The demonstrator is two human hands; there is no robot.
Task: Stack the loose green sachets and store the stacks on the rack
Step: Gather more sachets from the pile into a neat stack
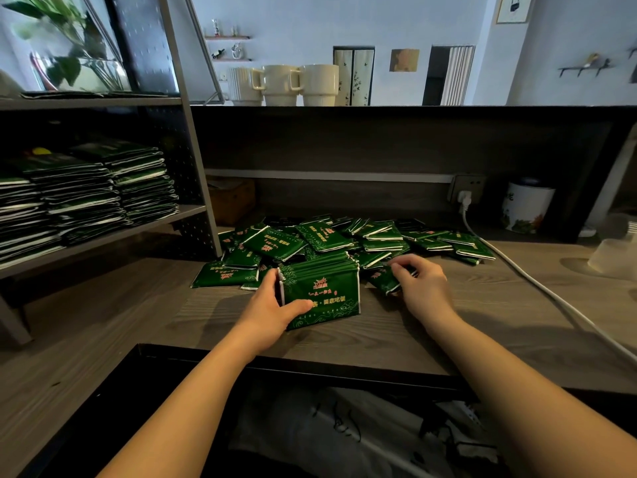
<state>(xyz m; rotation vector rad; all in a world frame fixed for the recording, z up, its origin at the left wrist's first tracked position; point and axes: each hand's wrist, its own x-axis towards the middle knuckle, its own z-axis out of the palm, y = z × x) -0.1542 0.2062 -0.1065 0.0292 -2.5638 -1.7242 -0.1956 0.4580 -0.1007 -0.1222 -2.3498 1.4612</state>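
Left hand [272, 305] grips an upright sachet stack [320, 291]; right hand [418, 281] pinches one loose sachet [386, 281] beside the worktop [448, 332] pile [344, 236]; rack [193, 215] holds stacks.

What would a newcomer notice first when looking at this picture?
First, the heap of loose green sachets on the wooden counter. In front of it, the left hand grips an upright stack of sachets, while the right hand pinches one loose sachet. Finished stacks fill the rack on the left.
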